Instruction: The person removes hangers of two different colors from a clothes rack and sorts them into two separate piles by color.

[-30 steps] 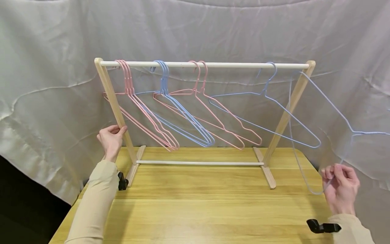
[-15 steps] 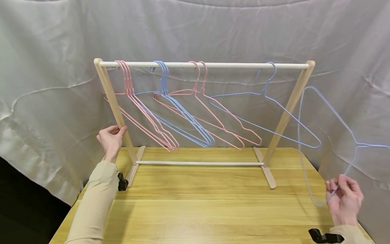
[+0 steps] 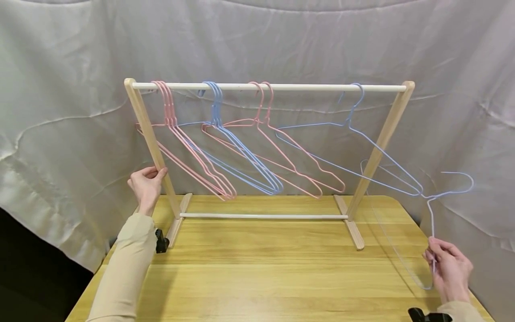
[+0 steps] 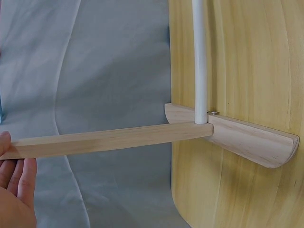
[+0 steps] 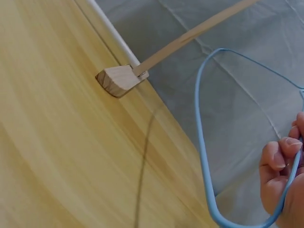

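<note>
Near the table's (image 3: 281, 277) right edge, the right hand (image 3: 450, 268) pinched a blue hanger (image 5: 201, 137), whose hook (image 3: 472, 181) showed only in the head view; across from it, the left hand (image 3: 146, 185) gripped a rack post (image 3: 146, 125), its foot (image 4: 251, 142) plainer from the left wrist.

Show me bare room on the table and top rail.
Free: the table in front of the lower white bar; the top rail between the rightmost pink hanger and the lone blue hanger. Crowded: the rail's left half, with bunched pink hangers and bunched blue hangers; near the table's right edge, where the right hand holds another hanger.
</note>
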### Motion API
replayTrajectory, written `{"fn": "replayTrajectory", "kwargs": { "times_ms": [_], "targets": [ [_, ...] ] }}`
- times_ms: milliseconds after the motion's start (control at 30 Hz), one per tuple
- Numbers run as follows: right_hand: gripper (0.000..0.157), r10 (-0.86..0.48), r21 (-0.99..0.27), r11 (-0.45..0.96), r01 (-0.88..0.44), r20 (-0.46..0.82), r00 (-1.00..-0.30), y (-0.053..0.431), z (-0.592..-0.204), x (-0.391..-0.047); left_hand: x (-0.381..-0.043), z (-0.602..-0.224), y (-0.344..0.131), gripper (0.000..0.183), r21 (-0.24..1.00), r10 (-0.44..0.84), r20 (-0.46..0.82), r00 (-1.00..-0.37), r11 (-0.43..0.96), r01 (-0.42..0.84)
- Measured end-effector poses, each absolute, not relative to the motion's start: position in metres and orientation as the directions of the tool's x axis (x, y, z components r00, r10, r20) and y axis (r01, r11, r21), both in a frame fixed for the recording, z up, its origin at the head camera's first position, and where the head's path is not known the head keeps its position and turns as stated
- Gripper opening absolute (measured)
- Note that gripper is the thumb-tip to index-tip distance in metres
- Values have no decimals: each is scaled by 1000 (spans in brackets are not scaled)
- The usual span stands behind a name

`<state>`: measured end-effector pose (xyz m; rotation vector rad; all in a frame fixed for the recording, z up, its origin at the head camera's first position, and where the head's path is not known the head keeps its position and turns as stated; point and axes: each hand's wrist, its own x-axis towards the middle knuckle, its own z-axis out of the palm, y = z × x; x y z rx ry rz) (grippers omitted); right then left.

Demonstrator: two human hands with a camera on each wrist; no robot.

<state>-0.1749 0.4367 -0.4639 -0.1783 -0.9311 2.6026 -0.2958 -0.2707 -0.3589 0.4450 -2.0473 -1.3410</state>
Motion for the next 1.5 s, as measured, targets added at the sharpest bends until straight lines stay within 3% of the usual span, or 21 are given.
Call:
{"fn": "replayTrajectory", "kwargs": {
  "times_ms": [300, 633, 833, 967, 1100, 1233, 1367, 1500],
  "targets": [
    [26, 409, -822, -554, -131, -132, -903, 437, -470, -169, -297, -361, -270, 31, 885, -595, 353, -722, 464, 50],
    [36, 453, -911, -412, -1, -204, -868, 436, -484, -163, -297, -360, -270, 31, 888, -593, 349, -725, 458, 53],
    [39, 556, -952, -299, 71, -234, -798, 432, -489, -163, -297, -360, -270, 30, 888, -597, 348, -723, 457, 51],
    [39, 633, -971, -140, 194, -239, -737, 429, -490, -164, -296, -361, -270, 30, 887, -599, 346, -722, 459, 45],
    [39, 668, -923, 149, 356, -171, -724, 430, -493, -164, -295, -360, -270, 31, 892, -602, 337, -724, 450, 41],
    [35, 657, -816, 389, 427, -78, -750, 434, -496, -163, -295, -360, -270, 31, 891, -600, 339, -725, 453, 41],
    [24, 612, -726, 534, 434, -22, -791, 440, -496, -160, -295, -361, -270, 31, 887, -597, 346, -724, 459, 45],
    [32, 561, -647, 637, 420, 14, -828, 443, -494, -160, -296, -360, -270, 31, 889, -595, 350, -723, 455, 56]
  ]
}}
